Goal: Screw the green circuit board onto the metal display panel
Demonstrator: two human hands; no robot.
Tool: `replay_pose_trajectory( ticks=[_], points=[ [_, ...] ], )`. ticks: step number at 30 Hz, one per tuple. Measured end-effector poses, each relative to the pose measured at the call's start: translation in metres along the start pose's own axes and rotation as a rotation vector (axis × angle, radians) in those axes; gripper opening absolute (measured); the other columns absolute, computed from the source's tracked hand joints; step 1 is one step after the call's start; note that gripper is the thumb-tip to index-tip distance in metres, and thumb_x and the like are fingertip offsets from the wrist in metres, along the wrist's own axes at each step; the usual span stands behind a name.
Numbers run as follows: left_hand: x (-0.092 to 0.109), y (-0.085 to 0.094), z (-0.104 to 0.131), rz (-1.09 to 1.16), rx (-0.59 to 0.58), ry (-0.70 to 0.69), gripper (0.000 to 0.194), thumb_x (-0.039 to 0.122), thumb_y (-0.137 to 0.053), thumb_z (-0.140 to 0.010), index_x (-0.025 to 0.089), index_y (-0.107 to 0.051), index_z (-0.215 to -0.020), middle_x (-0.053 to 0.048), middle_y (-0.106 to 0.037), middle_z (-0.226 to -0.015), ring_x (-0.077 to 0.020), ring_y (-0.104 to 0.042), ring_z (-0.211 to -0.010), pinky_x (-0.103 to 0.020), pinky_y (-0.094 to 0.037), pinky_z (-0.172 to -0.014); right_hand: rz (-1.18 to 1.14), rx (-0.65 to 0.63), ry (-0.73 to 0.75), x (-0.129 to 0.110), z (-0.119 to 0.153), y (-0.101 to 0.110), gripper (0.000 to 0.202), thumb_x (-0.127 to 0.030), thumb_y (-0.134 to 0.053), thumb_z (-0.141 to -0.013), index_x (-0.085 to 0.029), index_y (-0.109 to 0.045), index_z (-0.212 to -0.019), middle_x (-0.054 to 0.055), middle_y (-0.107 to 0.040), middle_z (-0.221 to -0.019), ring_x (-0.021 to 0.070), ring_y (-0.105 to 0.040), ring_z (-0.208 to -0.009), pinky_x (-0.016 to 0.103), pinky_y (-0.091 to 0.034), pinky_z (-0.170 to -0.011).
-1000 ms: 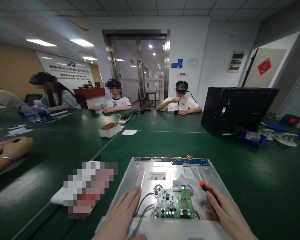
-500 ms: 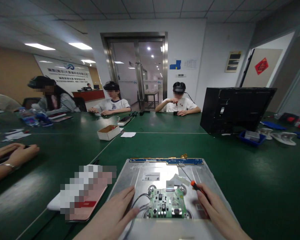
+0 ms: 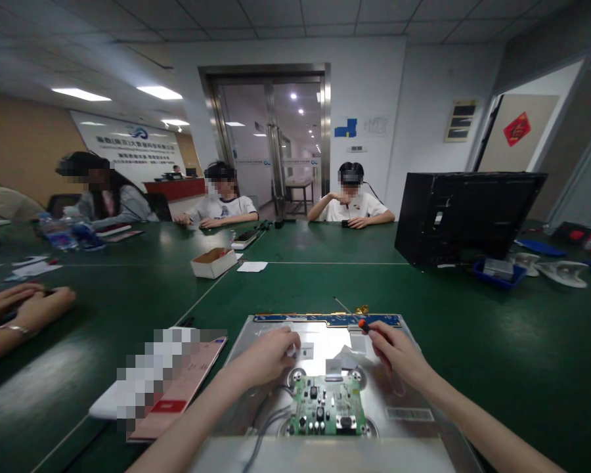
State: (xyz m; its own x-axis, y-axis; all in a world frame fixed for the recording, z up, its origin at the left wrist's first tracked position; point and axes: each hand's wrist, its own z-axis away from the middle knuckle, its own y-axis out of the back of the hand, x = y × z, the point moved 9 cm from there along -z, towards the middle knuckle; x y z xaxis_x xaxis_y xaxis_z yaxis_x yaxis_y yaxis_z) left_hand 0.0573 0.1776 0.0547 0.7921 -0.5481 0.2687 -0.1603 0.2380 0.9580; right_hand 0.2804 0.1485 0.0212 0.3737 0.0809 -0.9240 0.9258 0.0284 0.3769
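A silver display panel point(image 3: 241, 361) lies back side up in front of me. A green circuit board point(image 3: 329, 404) sits on it, and a narrow blue board point(image 3: 295, 319) runs along its far edge. My right hand point(image 3: 394, 348) grips a screwdriver point(image 3: 363, 324) with an orange and black handle; its thin shaft points away past the far edge. Over the panel's left part is my left hand point(image 3: 276, 351), fingers curled; what they hold, if anything, is hidden. Loose clear film point(image 3: 357, 358) lies between the hands. Dark cables point(image 3: 268, 417) run from the green board's left side.
Left of the panel lies a pink-screened phone point(image 3: 177, 394) by a blurred white object. Farther off are an open box point(image 3: 214, 263), a black monitor point(image 3: 467, 217) and a blue tray point(image 3: 500, 270). Another person's hands point(image 3: 34, 305) are at the left; others sit across the table.
Both my hands have moved forward over the panel. The screwdriver's tip has gone from the far-edge connector to beyond the panel's edge. My left hand has curled its fingers.
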Motion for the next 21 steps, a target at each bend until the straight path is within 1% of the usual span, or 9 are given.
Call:
replay_pose_trajectory(
  ticks=[4,9,12,14,16,19,21],
  points=[
    [0.0,-0.003,-0.007,0.049,-0.011,-0.011,0.024,0.001,-0.049,-0.079,0.015,-0.066,-0.086,-0.007,-0.068,-0.091,-0.022,-0.062,-0.085,-0.027,-0.042,-0.073,-0.009,-0.006,0.012,-0.001,-0.008,-0.002,0.037,-0.054,-0.045,-0.092,-0.021,-0.061,-0.097,-0.005,-0.048,-0.062,0.0112,-0.042,-0.047,0.023,-0.036,-0.044],
    [-0.001,-0.004,-0.009,0.063,0.005,-0.018,0.023,0.0,-0.047,-0.077,0.015,-0.065,-0.077,-0.005,-0.065,-0.079,-0.02,-0.058,-0.075,-0.026,-0.037,-0.066,-0.031,-0.029,0.019,0.002,-0.003,-0.01,0.038,-0.053,-0.044,-0.093,-0.02,-0.061,-0.101,-0.006,-0.046,-0.057,0.0109,-0.042,-0.044,0.023,-0.036,-0.043],
    [0.005,0.002,-0.014,0.075,0.036,-0.025,0.02,0.002,-0.047,-0.079,0.015,-0.063,-0.078,-0.005,-0.065,-0.081,-0.0202,-0.057,-0.076,-0.026,-0.037,-0.066,-0.04,-0.021,0.027,0.004,-0.001,-0.012,0.039,-0.055,-0.045,-0.092,-0.02,-0.061,-0.1,-0.007,-0.045,-0.056,0.0108,-0.042,-0.043,0.023,-0.035,-0.042],
    [0.017,0.006,-0.018,0.089,0.063,-0.046,0.019,0.003,-0.047,-0.08,0.015,-0.063,-0.083,-0.006,-0.065,-0.086,-0.0201,-0.058,-0.079,-0.025,-0.038,-0.068,-0.047,-0.016,0.027,0.006,-0.001,-0.013,0.04,-0.057,-0.045,-0.092,-0.02,-0.06,-0.099,-0.007,-0.045,-0.056,0.0107,-0.042,-0.042,0.023,-0.034,-0.041],
    [0.034,0.005,-0.023,0.105,0.07,-0.083,0.018,0.004,-0.05,-0.079,0.015,-0.063,-0.083,-0.004,-0.066,-0.086,-0.0188,-0.058,-0.078,-0.024,-0.039,-0.067,-0.057,-0.009,0.025,0.009,-0.002,-0.013,0.041,-0.059,-0.044,-0.091,-0.021,-0.06,-0.099,-0.007,-0.046,-0.058,0.0105,-0.042,-0.042,0.023,-0.034,-0.041],
    [0.068,-0.004,-0.029,0.137,0.06,-0.185,0.011,0.009,-0.057,-0.081,0.016,-0.064,-0.083,-0.003,-0.067,-0.083,-0.0177,-0.06,-0.075,-0.023,-0.04,-0.065,-0.068,0.013,0.024,0.016,-0.003,-0.01,0.042,-0.059,-0.042,-0.092,-0.021,-0.059,-0.1,-0.007,-0.045,-0.058,0.0109,-0.041,-0.042,0.023,-0.033,-0.04],
    [0.089,-0.013,-0.031,0.122,0.059,-0.263,0.012,0.008,-0.058,-0.081,0.016,-0.066,-0.083,-0.003,-0.069,-0.081,-0.0179,-0.06,-0.073,-0.024,-0.04,-0.064,-0.067,0.028,0.025,0.019,-0.003,-0.007,0.041,-0.057,-0.041,-0.093,-0.021,-0.059,-0.103,-0.006,-0.046,-0.058,0.0116,-0.042,-0.042,0.023,-0.034,-0.041]
  ],
)
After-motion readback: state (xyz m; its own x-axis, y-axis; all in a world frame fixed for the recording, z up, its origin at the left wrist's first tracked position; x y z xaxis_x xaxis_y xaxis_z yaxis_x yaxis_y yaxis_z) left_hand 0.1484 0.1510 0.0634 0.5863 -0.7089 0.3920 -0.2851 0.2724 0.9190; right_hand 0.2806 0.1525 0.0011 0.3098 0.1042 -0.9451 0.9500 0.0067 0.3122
